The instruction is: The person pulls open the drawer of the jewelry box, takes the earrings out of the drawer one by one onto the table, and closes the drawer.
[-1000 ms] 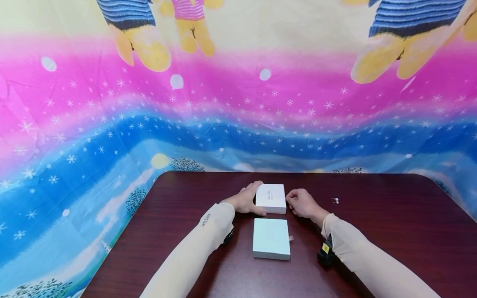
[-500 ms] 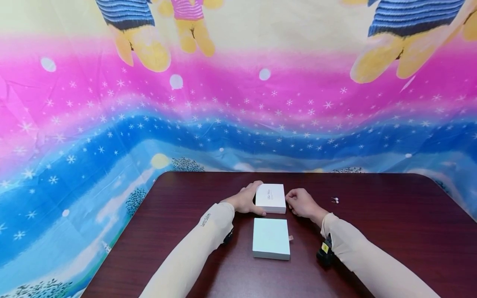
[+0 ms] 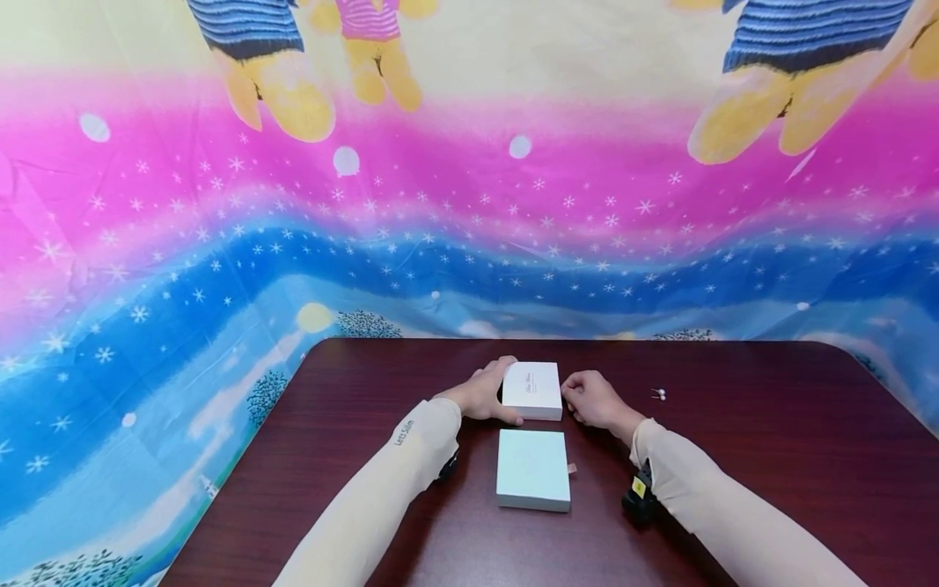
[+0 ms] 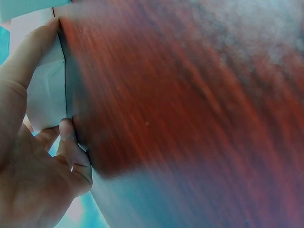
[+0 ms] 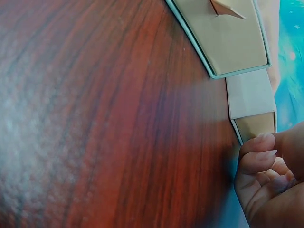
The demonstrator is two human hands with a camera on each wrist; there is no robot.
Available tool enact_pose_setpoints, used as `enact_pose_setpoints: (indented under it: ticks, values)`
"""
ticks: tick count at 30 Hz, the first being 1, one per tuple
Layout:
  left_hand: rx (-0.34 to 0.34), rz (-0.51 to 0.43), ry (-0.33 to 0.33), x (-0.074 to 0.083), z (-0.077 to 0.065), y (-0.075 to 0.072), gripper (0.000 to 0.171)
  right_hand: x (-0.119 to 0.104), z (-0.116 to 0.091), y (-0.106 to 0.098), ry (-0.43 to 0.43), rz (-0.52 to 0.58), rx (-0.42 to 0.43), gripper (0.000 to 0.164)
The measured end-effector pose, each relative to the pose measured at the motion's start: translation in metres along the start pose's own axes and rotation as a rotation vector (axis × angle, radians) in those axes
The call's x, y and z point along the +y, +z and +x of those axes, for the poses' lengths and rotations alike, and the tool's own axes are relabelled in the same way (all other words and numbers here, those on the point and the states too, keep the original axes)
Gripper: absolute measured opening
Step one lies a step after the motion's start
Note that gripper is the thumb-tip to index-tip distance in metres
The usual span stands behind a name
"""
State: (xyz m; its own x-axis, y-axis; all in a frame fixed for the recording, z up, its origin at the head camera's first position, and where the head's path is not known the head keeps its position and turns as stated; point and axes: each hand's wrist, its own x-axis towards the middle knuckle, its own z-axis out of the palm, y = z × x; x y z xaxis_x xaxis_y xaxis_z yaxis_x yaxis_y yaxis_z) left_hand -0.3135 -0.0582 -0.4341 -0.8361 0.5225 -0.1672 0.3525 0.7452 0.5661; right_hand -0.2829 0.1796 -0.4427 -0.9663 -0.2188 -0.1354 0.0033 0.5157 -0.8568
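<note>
Holds white box (image 3: 533, 390) flat on table (image 3: 756, 408), nr far edge, w/ L hand (image 3: 486, 395) part-open round L side, thumb nr, fingers far. Pinches at box's R end w/ R hand (image 3: 596, 400), fingers curled; can't see exact bit gripped. Lies just beyond pale-green box (image 3: 533, 466), w/ sm. white-headed bits (image 3: 663, 397) off to R.

Free table (image 3: 632, 377) between right hand (image 3: 596, 399) and small white pieces (image 3: 662, 395); mint box (image 3: 533, 469) blocks near side of white box (image 3: 533, 388).
</note>
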Motion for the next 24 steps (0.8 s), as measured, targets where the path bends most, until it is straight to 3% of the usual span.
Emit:
enact_pose_setpoints:
  ticks: [24]
  values:
    - [0.003, 0.007, -0.001, 0.0007, -0.0004, 0.0004, 0.108, -0.0001, 0.0005, 0.0001, 0.010, -0.010, 0.007, 0.022]
